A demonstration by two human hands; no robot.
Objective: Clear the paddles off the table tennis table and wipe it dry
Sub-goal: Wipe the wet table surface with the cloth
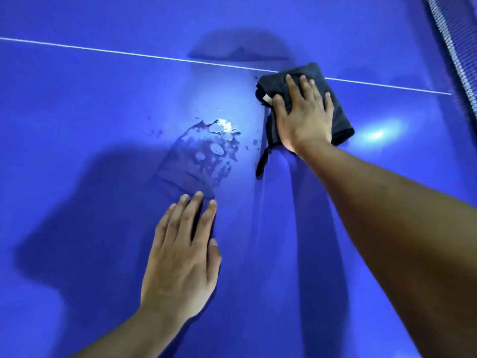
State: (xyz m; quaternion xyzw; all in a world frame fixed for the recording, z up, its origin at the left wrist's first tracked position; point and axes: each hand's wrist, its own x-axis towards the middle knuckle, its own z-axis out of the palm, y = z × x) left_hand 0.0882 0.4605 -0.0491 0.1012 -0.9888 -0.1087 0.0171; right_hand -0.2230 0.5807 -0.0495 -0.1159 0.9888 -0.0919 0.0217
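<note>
The smooth blue table tennis table [77, 99] fills the view, and a thin white line [103, 49] painted across it serves as the reference. No paddle is in view. The mesh net [459, 47] stands at the right end of the line.

The left hand [180, 259] rests flat on the bare surface well to the near side of the line, fingers straight and holding nothing. The right hand [304, 117] presses palm-down, fingers spread and straight, on a folded dark grey cloth [338, 112]. The cloth's far corner overlaps the line; the rest lies on the near side.

A patch of water drops and smears [206, 151] sits on the near side of the line, left of the cloth and apart from it. A short black loop [262, 161] trails from the cloth's near edge.

Handling: the cloth appears soft, light and limp. Flat palm pressure likely suits it better than a pinch, since the wet, glossy surface is probably slippery. Keep the folds stacked under the palm.
</note>
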